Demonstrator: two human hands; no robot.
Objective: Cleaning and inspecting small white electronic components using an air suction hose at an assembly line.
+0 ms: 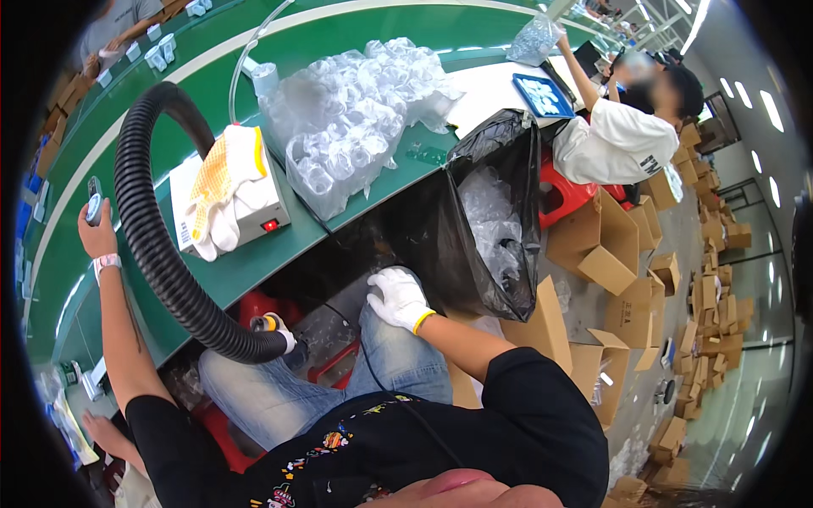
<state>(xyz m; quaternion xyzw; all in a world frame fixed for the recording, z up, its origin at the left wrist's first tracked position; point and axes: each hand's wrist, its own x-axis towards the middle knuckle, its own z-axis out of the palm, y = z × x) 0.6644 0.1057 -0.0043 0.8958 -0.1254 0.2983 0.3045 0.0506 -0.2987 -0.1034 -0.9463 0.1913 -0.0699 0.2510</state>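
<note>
At the left, my bare left hand point(96, 222) reaches to the green work surface, its fingers closed on a small pale-blue and grey plastic part point(94, 196). My right hand point(398, 298), in a white glove with a yellow cuff, lies on my jeans at the knee, fingers loosely spread and holding nothing visible. Between my arms, a ribbed black hose point(140, 212) arches down toward my lap. By its lower end is a yellow and white item point(269, 323), partly hidden. A pair of white and orange gloves point(222, 188) lies on a white box point(269, 212) with a lit red switch.
Bagged clear plastic pieces point(351, 114) pile on the green bench point(398, 179). A black bin bag point(495, 254) with clear plastic hangs beside it. Open cardboard boxes point(597, 241) stand at right, near a co-worker in a white shirt point(622, 144). Another person's hand point(106, 433) is at lower left.
</note>
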